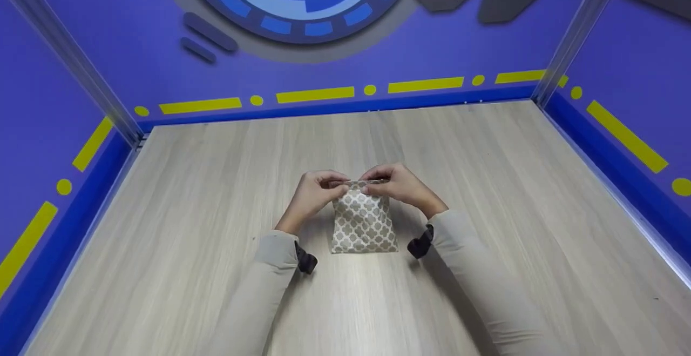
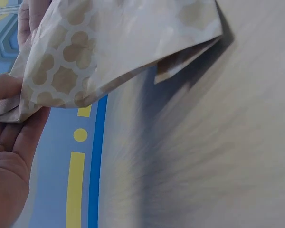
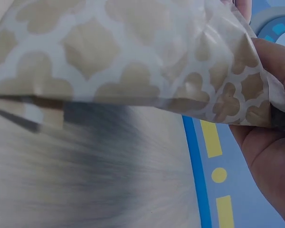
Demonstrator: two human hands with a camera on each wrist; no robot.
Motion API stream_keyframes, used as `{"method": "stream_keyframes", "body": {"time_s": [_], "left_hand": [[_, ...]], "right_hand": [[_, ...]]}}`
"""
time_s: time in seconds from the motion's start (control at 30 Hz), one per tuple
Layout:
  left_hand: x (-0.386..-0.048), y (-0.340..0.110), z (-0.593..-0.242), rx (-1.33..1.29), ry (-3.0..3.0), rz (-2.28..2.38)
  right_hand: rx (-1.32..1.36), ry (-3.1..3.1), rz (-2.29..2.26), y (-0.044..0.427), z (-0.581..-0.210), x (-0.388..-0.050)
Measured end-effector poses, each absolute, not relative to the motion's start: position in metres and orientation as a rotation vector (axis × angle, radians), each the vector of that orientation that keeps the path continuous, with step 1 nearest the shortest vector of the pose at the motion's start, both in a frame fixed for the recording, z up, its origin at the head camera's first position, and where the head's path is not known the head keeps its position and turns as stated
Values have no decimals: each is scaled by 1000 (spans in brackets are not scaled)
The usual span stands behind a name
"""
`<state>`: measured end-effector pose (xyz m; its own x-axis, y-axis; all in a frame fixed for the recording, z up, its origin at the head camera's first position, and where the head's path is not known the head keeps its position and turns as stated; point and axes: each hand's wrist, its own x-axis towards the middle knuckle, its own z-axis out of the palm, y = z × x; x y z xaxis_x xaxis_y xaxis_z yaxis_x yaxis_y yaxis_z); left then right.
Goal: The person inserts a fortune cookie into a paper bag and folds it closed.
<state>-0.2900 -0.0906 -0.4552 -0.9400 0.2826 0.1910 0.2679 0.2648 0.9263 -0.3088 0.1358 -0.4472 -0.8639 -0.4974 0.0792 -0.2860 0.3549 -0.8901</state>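
Note:
A small paper bag with a beige and white quatrefoil pattern is held over the table, its top edge toward the far wall. My left hand pinches the left part of that top edge between thumb and fingers. At the right part of the same edge, my right hand pinches it likewise. Close up in the left wrist view, the bag has a folded flap under its lower end. In the right wrist view the thumb lies on the bag's near face, fingers behind. The inside of the bag is hidden.
A light wood-grain table lies under the hands. Purple-blue panels with yellow dashes enclose its back and both sides, with metal posts at the corners. Dark wrist straps sit at both cuffs.

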Motion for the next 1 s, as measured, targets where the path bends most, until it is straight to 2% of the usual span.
{"method": "stream_keyframes", "body": {"time_s": [0.5,1.0], "left_hand": [[-289,-83,-461,694,2615,1770],[-289,-88,-458,551,2556,1830]], "right_hand": [[-775,2513,-1568,131,-450,-303],[-700,2482,-1522,156,-449,-309]]}}
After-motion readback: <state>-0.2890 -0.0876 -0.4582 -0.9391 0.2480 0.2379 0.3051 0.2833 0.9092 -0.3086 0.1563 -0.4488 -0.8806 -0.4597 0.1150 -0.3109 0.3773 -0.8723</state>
